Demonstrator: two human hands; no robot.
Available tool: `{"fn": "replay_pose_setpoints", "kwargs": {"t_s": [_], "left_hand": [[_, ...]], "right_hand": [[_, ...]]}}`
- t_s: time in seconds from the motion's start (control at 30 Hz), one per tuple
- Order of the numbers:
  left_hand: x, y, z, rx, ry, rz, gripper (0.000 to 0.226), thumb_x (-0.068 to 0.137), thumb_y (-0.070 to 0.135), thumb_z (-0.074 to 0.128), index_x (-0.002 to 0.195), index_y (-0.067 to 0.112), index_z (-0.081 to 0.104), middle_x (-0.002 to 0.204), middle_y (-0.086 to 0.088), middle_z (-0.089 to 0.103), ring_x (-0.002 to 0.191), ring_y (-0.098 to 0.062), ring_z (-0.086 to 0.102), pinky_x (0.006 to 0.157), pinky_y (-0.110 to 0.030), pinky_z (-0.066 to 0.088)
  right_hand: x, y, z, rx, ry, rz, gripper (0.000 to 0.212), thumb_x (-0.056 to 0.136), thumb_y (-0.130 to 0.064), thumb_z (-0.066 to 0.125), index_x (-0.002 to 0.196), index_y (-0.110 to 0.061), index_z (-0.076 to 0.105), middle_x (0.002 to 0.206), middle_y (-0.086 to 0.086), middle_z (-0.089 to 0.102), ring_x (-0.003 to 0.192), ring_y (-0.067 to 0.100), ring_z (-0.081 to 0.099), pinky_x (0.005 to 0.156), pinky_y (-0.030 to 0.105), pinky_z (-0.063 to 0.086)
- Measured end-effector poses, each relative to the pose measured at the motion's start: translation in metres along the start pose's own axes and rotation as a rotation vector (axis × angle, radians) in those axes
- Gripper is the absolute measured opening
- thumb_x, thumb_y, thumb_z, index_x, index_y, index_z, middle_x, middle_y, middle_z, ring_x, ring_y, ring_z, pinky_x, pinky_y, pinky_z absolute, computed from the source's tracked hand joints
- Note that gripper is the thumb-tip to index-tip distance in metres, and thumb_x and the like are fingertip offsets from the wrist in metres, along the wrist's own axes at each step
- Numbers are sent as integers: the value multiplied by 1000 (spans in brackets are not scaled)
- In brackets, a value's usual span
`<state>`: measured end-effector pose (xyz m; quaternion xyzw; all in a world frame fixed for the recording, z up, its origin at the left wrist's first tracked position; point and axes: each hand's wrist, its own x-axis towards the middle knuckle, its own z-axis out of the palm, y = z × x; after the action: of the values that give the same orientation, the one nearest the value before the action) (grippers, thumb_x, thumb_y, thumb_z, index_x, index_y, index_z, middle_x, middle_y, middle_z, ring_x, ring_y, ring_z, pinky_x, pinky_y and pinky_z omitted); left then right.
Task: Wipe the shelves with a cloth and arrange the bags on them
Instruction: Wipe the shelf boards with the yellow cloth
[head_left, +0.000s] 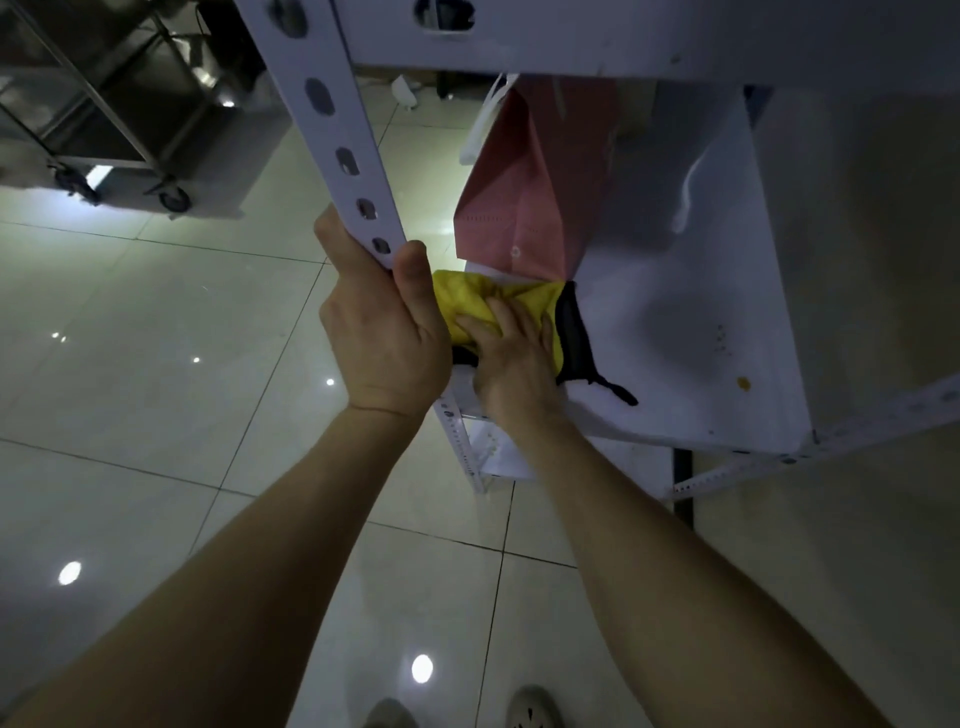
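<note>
A white metal shelf (691, 322) fills the right of the head view. On its near left corner lies a yellow cloth (467, 301) with a black edge. My right hand (511, 364) presses flat on the cloth, fingers spread over it. My left hand (382, 327) grips the rack's perforated white upright post (343, 135), thumb curled round its front. A pink paper bag (524, 208) with white handles stands on the shelf just behind the cloth. The upper shelf (623, 36) hides the bag's top.
A small orange stain (744, 383) marks the shelf near its right front edge. A steel trolley on castors (104, 114) stands at the far left on the glossy tiled floor (156, 364). My shoes (532, 709) show at the bottom.
</note>
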<state>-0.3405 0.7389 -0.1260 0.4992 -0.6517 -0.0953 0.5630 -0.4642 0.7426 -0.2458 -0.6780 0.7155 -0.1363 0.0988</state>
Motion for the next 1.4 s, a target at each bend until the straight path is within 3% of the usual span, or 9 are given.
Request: {"fn": "replay_pose_setpoints", "kwargs": {"t_s": [0.27,0.37,0.5,0.73,0.83,0.9,1.0,1.13,1.4], "left_hand": [[-3,-1,0,54,3,-38,66,107,72,16,142,19,30,79,2,57,59,-30,61,59,-48,57],[-3,0,0,65,13,-42,70,107,72,15,144,15,32,80,3,59,59,-27,62,59,-48,56],[-1,1,-3,42,4,-9,79,107,72,15,145,6,36,77,2,56,57,-23,61,56,-46,55],[-6,11,-13,44,-59,-53,76,110,63,18,145,-1,37,81,-1,61,66,-24,64,65,-46,57],[-20,20,-22,79,-16,-99,47,116,41,32,142,3,42,110,12,58,89,-5,62,79,-47,56],[-52,27,-27,132,30,-104,43,114,29,46,146,0,42,134,-6,51,118,-13,57,95,-47,52],[-131,36,-21,271,-243,109,56,105,10,56,156,-8,39,154,-32,43,145,-46,43,120,-56,39],[-185,22,13,459,-782,308,96,77,-4,45,169,-2,16,179,-22,8,167,-38,6,133,-59,20],[-182,-23,53,595,-1024,276,136,55,21,69,172,5,1,180,-14,-9,167,-33,-9,134,-59,12]], "right_hand": [[-85,58,-9,114,202,-3,66,77,10,58,134,-22,72,148,7,56,138,35,51,115,56,40],[-55,12,-15,44,105,226,59,88,-11,55,142,-33,63,162,5,42,149,36,39,124,62,22],[-32,-21,-3,25,-66,-37,61,99,-54,23,155,-49,47,176,-6,19,163,24,14,129,55,3],[-91,54,-18,146,163,17,53,91,5,58,135,-21,71,156,5,53,150,31,43,120,55,35],[-125,94,-35,173,208,142,58,89,12,59,137,-18,70,159,8,50,151,34,42,119,58,37],[-144,117,-46,156,258,271,63,86,14,62,139,-19,69,163,8,46,153,34,39,122,60,33],[-162,133,-48,130,295,348,55,94,6,61,143,-19,66,168,9,40,157,33,34,124,63,26],[-161,134,-49,101,293,347,38,110,-24,55,147,-23,62,172,6,34,161,30,27,124,60,26],[-90,161,-55,3,134,504,53,112,-44,38,165,-37,34,178,4,10,164,29,9,129,62,4]]}}
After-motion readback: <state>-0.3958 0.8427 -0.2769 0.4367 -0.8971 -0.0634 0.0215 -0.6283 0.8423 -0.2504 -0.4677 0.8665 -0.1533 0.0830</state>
